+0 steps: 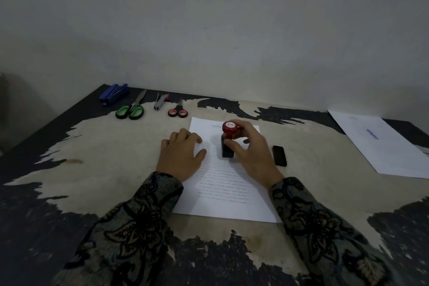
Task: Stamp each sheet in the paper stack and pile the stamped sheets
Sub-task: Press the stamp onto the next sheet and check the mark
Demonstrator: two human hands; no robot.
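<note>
A printed white sheet, the top of the paper stack point(222, 195), lies in the middle of the worn table point(111, 158). My left hand point(182, 155) rests flat on the sheet's left edge with fingers spread. My right hand point(251, 152) grips the red knob of a stamp point(228, 140), whose black base stands upright on the upper part of the sheet. At the far right lies a separate stamped sheet point(383, 144) bearing a blue mark.
A black stamp cover or pad point(279, 155) lies just right of my right hand. Along the back edge sit a blue stapler point(114, 94), green-handled scissors point(132, 109), a staple remover point(160, 101) and small red-handled scissors point(178, 110). A wall stands behind the table.
</note>
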